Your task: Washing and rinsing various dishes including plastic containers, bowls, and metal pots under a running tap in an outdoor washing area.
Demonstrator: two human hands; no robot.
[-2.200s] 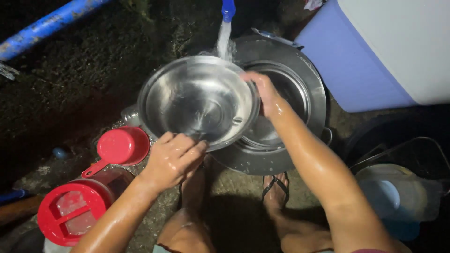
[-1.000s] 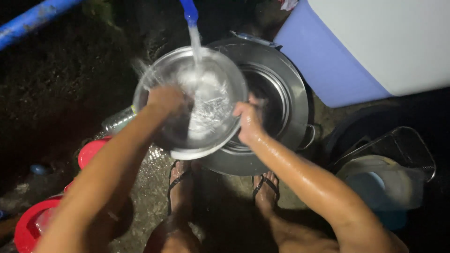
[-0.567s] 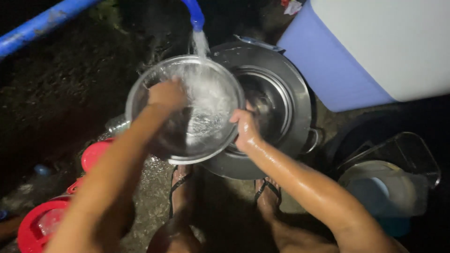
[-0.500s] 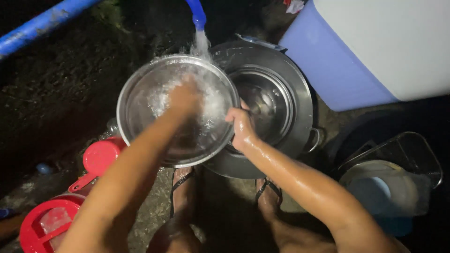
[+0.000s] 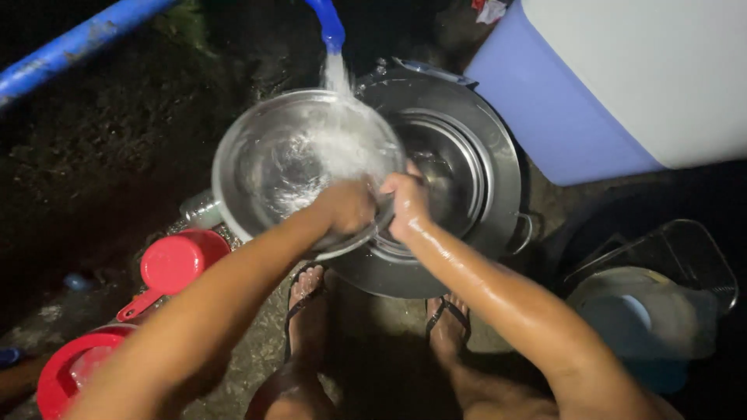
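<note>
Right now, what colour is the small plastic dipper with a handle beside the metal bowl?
The dipper is red, seen in the head view.

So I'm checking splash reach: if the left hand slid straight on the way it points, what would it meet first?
Likely the falling water stream inside the steel bowl; the left hand already lies in it, though depth is unclear.

Dark wet ground (image 5: pixel 117 148) carries a steel pot (image 5: pixel 498 155), red dipper (image 5: pixel 175 264) and red lid (image 5: pixel 70 373).

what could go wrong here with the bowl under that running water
The steel bowl is wet and held only at its near rim by the left hand and right hand, so it might slip onto the large pot below. The stream from the blue spout splashes hard and may wet the sandalled feet.
</note>
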